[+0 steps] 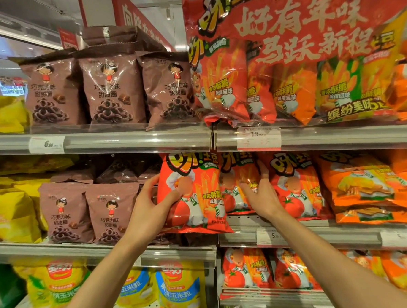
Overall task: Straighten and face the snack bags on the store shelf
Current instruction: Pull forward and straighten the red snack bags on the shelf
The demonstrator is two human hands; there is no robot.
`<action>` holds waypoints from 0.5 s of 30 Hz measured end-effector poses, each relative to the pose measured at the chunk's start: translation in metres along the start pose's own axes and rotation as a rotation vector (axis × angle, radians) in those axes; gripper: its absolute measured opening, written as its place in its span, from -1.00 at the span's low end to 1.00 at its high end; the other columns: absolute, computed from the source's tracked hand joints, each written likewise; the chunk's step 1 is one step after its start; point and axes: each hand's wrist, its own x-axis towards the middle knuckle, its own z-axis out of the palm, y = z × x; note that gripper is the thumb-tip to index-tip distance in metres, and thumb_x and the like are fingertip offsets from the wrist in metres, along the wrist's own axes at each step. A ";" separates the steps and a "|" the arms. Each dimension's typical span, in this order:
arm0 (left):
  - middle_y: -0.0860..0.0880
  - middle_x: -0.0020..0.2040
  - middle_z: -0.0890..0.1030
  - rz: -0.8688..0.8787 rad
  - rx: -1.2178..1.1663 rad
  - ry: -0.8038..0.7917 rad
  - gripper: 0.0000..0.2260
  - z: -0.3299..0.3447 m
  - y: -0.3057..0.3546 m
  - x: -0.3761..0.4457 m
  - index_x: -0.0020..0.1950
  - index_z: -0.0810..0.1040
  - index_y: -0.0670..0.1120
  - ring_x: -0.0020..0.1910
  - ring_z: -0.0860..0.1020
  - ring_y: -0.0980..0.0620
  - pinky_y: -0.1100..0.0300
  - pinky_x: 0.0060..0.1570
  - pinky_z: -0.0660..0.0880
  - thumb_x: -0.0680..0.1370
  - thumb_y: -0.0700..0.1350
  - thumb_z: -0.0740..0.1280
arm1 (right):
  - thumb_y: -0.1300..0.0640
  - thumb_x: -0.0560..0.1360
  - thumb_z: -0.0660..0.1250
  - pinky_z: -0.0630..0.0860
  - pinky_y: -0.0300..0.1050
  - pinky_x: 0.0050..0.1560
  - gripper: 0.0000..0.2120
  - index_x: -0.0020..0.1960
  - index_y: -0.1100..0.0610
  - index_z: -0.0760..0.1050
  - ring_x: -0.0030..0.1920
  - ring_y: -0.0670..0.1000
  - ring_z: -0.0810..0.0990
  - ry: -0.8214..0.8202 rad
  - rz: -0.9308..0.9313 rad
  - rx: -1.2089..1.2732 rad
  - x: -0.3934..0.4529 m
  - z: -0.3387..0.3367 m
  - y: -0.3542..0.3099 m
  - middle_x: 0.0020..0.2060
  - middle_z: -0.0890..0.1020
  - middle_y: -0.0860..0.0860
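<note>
My left hand point(150, 204) grips a red tomato-flavour potato-stick bag point(195, 197) by its left edge, thumb on the front, fingers behind. The bag stands forward of the middle shelf point(321, 234), at the seam between two shelf bays, its bottom hanging over the rail. My right hand point(259, 193) reaches in between this bag and a second red bag point(295, 186). Its fingers are spread and touch a third red bag point(237, 175) set further back. All three bags stand upright and face forward.
Brown chocolate-ring bags point(86, 208) stand left of the red bags, orange bags point(366, 186) to the right. The top shelf holds brown bags point(110, 88) and a big red multipack point(299, 60). Yellow corn bags point(180, 291) and more red bags point(247, 270) fill the shelf below.
</note>
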 end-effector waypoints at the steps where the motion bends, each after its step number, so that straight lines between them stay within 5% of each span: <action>1: 0.07 0.20 0.62 -0.001 0.002 -0.007 -0.47 0.001 -0.001 0.000 0.43 0.40 0.12 0.00 0.70 0.11 0.13 -0.09 0.66 0.49 0.06 0.47 | -0.20 0.55 0.28 0.48 0.01 0.17 -0.28 0.47 0.26 0.17 0.21 0.18 0.52 -0.018 -0.016 -0.018 0.001 0.000 0.005 0.20 0.51 0.19; 4: 0.07 0.19 0.63 0.014 -0.015 -0.019 -0.52 0.007 -0.003 0.001 0.42 0.41 0.10 -0.01 0.70 0.11 0.20 -0.13 0.65 0.52 -0.01 0.45 | -0.14 0.47 0.42 0.34 -0.04 0.36 -0.19 0.54 0.09 0.08 0.35 0.04 0.37 -0.145 -0.092 0.020 0.003 -0.008 0.017 0.35 0.36 0.05; 7: 0.08 0.19 0.63 0.026 -0.013 -0.031 -0.54 0.012 -0.004 0.002 0.40 0.43 0.11 0.01 0.69 0.13 0.21 -0.10 0.64 0.53 -0.03 0.45 | -0.01 0.37 0.54 0.42 -0.06 0.26 -0.16 0.49 0.00 0.14 0.25 0.03 0.46 -0.250 -0.097 -0.017 0.008 -0.017 0.022 0.29 0.44 0.06; 12: 0.09 0.23 0.61 0.027 0.016 -0.037 -0.49 0.015 -0.007 0.004 0.43 0.40 0.11 0.08 0.68 0.11 0.09 0.03 0.65 0.52 0.03 0.46 | 0.11 0.39 0.52 0.53 0.01 0.16 -0.24 0.45 0.00 0.18 0.11 0.05 0.55 -0.143 -0.113 0.026 0.012 -0.014 0.015 0.16 0.51 0.06; 15: 0.09 0.26 0.60 0.030 0.024 -0.038 -0.48 0.014 -0.009 0.005 0.44 0.40 0.12 0.11 0.67 0.10 0.03 0.07 0.64 0.51 0.04 0.47 | 0.11 0.46 0.46 0.47 -0.07 0.13 -0.46 0.34 0.14 0.31 0.10 0.06 0.49 -0.058 -0.121 -0.047 0.014 -0.007 0.010 0.13 0.47 0.08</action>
